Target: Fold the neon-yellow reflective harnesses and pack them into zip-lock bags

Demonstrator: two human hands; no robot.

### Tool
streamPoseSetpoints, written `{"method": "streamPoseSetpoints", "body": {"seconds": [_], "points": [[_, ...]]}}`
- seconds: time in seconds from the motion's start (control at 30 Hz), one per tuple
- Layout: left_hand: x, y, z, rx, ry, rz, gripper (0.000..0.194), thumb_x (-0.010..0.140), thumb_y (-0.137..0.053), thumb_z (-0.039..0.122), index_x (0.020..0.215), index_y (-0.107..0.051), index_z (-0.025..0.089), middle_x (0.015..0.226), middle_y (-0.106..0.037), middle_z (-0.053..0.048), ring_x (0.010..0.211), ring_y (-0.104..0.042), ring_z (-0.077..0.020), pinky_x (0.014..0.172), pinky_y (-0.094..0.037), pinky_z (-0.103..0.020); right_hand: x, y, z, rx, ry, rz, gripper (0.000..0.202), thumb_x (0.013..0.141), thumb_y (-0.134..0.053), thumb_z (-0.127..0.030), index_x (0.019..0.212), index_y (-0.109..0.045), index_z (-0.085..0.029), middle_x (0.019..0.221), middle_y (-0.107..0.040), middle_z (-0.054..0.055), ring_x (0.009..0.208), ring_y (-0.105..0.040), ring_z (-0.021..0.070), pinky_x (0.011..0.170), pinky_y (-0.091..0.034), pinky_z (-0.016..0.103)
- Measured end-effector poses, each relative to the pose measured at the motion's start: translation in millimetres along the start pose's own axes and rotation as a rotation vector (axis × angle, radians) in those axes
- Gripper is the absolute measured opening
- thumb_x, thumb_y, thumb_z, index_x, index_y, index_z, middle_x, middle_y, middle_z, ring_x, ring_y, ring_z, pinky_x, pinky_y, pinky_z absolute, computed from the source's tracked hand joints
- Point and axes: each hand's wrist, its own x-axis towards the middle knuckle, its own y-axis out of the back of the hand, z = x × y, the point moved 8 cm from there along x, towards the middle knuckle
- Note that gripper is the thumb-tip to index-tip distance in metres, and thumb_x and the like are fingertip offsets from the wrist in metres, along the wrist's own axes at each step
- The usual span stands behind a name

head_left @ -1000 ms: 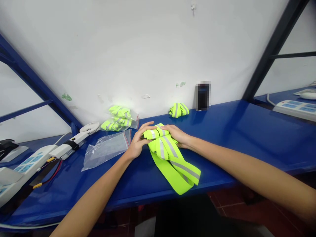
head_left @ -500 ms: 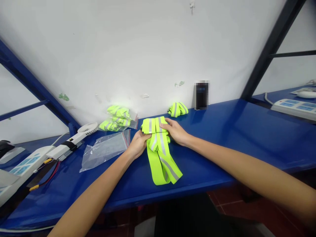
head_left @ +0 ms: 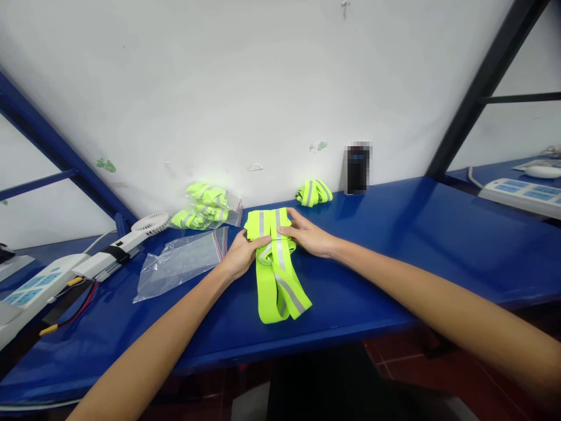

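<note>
Between my two hands is a neon-yellow reflective strap [head_left: 283,257] with a silver stripe, its upper part folded into a flat bundle. Loose loops of it trail toward the table's front edge. My left hand [head_left: 242,252] grips the bundle's left side, thumb on top and fingers underneath. On the right side, my right hand [head_left: 307,233] pinches it, thumb across the front and fingers behind. A clear zip bag [head_left: 179,266] lies flat just left of my left hand. Another rolled reflective strap [head_left: 314,193] rests by the wall, beyond my right hand.
Bagged neon-yellow straps [head_left: 205,206] lie against the wall at the back left. Left of them are a small white fan [head_left: 150,223] and a power strip [head_left: 41,286]. A blurred dark box [head_left: 357,169] stands at the back on the blue table [head_left: 394,234].
Both hands still hold the strap. My left thumb has slid further over the bundle's lower edge, and the trailing loops have shifted slightly left. The whole view has moved a little.
</note>
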Motion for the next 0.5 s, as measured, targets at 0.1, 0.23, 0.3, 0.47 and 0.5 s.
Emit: {"method": "streamPoseSetpoints", "body": {"seconds": [0.1, 0.23, 0.3, 0.47, 0.5], "points": [[2.5, 11.1, -1.1, -0.016, -0.027, 0.110, 0.060, 0.053, -0.087, 0.015, 0.107, -0.061, 0.017, 0.100, -0.075, -0.008, 0.094, -0.071, -0.0278, 0.088, -0.056, -0.042, -4.1, -8.0, 4.4, 0.026, -0.078, -0.035, 0.057, 0.087, -0.064, -0.030, 0.136, -0.035, -0.030, 0.088, -0.064, 0.000, 0.077, -0.065, 0.0155, 0.065, -0.058, 0.027], [2.9, 17.4, 0.5, -0.035, -0.056, 0.169, 0.065, 0.046, -0.086, 0.011, 0.105, -0.059, 0.020, 0.095, -0.075, -0.004, 0.091, -0.071, -0.0272, 0.082, -0.057, -0.040, -5.8, -11.8, 5.1, 0.018, -0.095, -0.018, 0.051, 0.085, -0.065, -0.031, 0.129, -0.041, -0.035, 0.089, -0.060, -0.002, 0.072, -0.063, 0.0148, 0.053, -0.054, 0.023], [2.9, 19.6, 2.6, -0.027, -0.065, 0.189, 0.064, 0.044, -0.086, 0.010, 0.102, -0.060, 0.020, 0.092, -0.074, -0.003, 0.088, -0.071, -0.0269, 0.079, -0.057, -0.039, -4.6, -13.6, 4.6, 0.105, -0.087, -0.040, 0.047, 0.083, -0.065, -0.028, 0.126, -0.046, -0.035, 0.096, -0.061, -0.001, 0.076, -0.064, 0.0145, 0.058, -0.056, 0.025], [3.2, 28.1, 9.1, -0.015, -0.102, 0.268, 0.056, 0.044, -0.083, 0.011, 0.095, -0.061, 0.019, 0.082, -0.073, -0.002, 0.081, -0.071, -0.0262, 0.074, -0.057, -0.038, -3.8, -19.0, -1.0, 0.282, -0.068, -0.166, 0.057, 0.076, -0.063, -0.012, 0.127, -0.051, -0.033, 0.115, -0.061, 0.000, 0.090, -0.065, 0.0142, 0.074, -0.057, 0.027], [3.2, 29.5, 10.5, -0.013, -0.116, 0.281, 0.054, 0.045, -0.082, 0.011, 0.093, -0.061, 0.018, 0.079, -0.072, -0.002, 0.079, -0.071, -0.0263, 0.073, -0.057, -0.038, -4.2, -18.8, -2.4, 0.263, -0.054, -0.173, 0.060, 0.074, -0.064, -0.011, 0.128, -0.050, -0.033, 0.118, -0.060, 0.001, 0.091, -0.065, 0.0145, 0.074, -0.058, 0.027]]}}
